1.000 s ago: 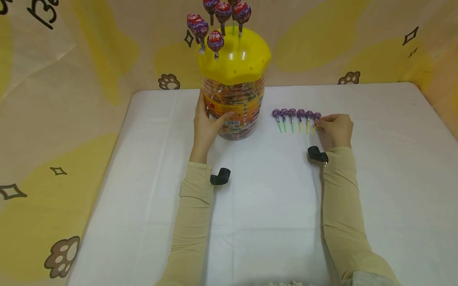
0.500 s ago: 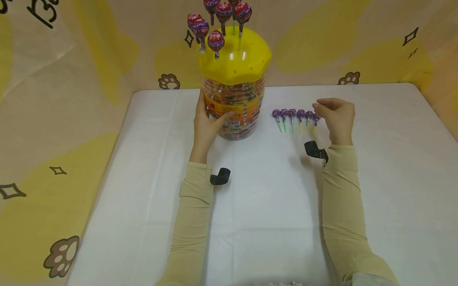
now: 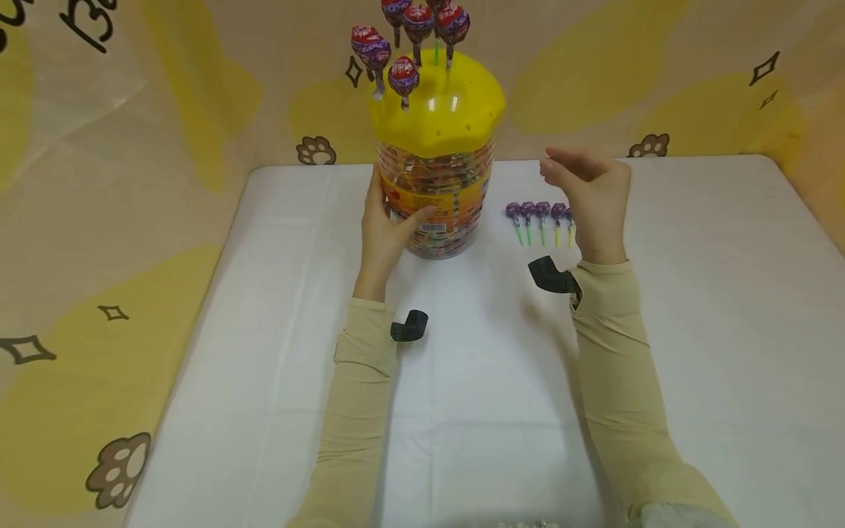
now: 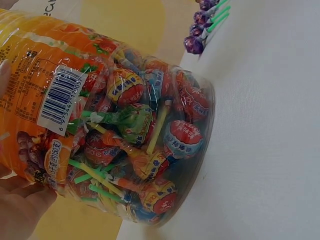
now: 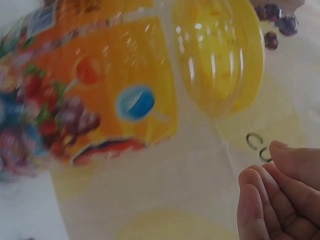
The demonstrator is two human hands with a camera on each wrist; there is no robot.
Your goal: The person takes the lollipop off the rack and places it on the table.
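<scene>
A big clear plastic jar [image 3: 455,194] of wrapped lollipops stands near the table's back edge, with an orange label and a yellow domed lid [image 3: 462,110]. Several purple-and-red lollipops [image 3: 403,75] stick up out of the lid. My left hand [image 3: 386,238] grips the jar's left side, thumb across the label. Through the jar wall, the left wrist view shows lollipops [image 4: 185,137] inside. My right hand [image 3: 594,202] is raised right of the jar, fingers loosely bent and nothing between them. Below it lies a row of purple lollipops [image 3: 543,211], its right end hidden by the hand.
The white-covered table [image 3: 488,367] stretches toward me, with a patterned yellow and beige backdrop [image 3: 581,81] behind it. A black wrist camera [image 3: 553,276] juts from the right sleeve, another camera [image 3: 411,326] from the left.
My right hand has left the rightmost lollipop of the row, risen, and moved left toward the jar. That lollipop was still lying there half a second ago. My left hand keeps its hold.
</scene>
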